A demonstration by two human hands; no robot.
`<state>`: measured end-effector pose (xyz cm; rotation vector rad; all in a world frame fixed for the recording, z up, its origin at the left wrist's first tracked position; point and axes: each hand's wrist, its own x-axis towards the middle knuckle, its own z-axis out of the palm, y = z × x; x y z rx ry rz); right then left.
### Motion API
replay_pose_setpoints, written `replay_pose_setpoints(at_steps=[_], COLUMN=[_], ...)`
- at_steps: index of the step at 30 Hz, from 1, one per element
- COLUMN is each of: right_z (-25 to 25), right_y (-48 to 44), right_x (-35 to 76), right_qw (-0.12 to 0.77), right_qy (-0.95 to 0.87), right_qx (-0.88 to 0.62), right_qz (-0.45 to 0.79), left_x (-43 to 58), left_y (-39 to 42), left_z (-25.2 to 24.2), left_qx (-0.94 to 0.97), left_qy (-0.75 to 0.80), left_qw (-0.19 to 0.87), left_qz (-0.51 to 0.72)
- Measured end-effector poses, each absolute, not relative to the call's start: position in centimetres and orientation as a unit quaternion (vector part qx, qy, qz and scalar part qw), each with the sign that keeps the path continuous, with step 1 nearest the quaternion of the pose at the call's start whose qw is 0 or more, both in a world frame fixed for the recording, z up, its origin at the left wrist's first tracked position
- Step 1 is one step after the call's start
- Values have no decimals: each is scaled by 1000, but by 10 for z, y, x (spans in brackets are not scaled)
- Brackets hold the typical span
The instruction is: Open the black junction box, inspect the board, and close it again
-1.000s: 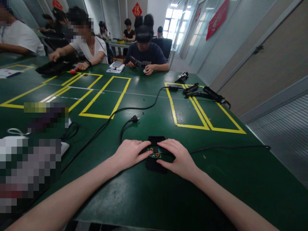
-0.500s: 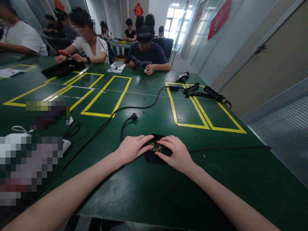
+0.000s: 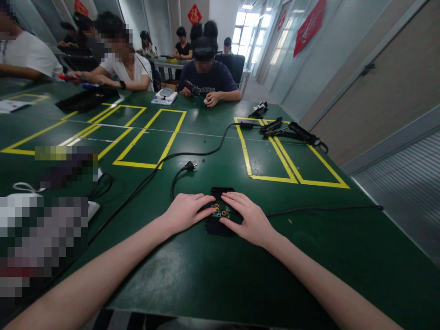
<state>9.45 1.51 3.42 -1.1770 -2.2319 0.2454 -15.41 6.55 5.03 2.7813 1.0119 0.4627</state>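
Observation:
A small black box (image 3: 220, 192) lies on the green table (image 3: 220, 275) in front of me, its top off, showing a green circuit board (image 3: 220, 211) with orange coils. My left hand (image 3: 187, 211) rests on the box's left side, fingers stretched flat towards the board. My right hand (image 3: 245, 220) lies on its right side, fingers flat and together, tips touching the board. A black cable with a plug (image 3: 189, 167) runs from the box's left; another thin cable (image 3: 323, 209) leads off to the right.
Yellow tape rectangles (image 3: 151, 137) mark the table. A long black cord (image 3: 192, 156) crosses to black tools (image 3: 292, 133) at the far right. A white device (image 3: 165, 95) stands at the far side, where several people sit working. Blurred items lie at my left.
Both hands have shifted slightly on the box, fingertips closing in over the circuit board. The person at the far left has moved a red tool sideways.

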Motion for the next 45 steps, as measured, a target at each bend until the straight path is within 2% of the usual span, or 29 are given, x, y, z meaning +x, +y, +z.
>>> replay_pose_setpoints(at_steps=[8,12,22,28,39,45], right_z=[48,51,68,62,58,55], right_y=[16,19,-2,0,4,5], right_x=[111,125,125,123,121,116], right_qw=[342,319,286,251,279,339], right_qy=[-829,-834,-898,-894,-880,-840], right_qx=[-439,-443,-327,-361,-379,-423], right_qz=[63,86,73,88,64,6], left_x=[-154,-157,-166,-165,-168,-163], left_y=[69,70,49,52,55,55], left_z=[49,53,72,67,70,68], left_qx=[921,912,939,933,934,903], left_qy=[326,318,202,239,226,298], left_qw=[50,34,154,171,182,114], left_qz=[208,256,234,206,208,289])
